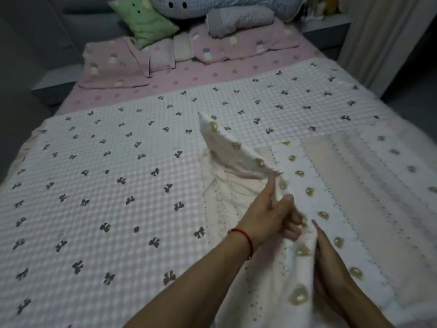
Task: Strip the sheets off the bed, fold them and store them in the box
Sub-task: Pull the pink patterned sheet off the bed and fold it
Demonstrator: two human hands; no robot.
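A white blanket with dark bows covers most of the bed. Folded back over its right part lies its pale underside, striped cream and pink with golden spots. My left hand, a red cord at its wrist, pinches a raised edge of this spotted fabric between thumb and fingers, so a corner flap stands up. My right hand grips the same edge lower down, nearer to me. A pink fitted sheet with dots shows beyond the blanket. No box is in view.
Two pink pillows lie at the head of the bed. Behind them sit a green cushion, a grey bolster and a large pale blue plush toy. A pale curtain hangs at the right. Grey ledges flank the bed.
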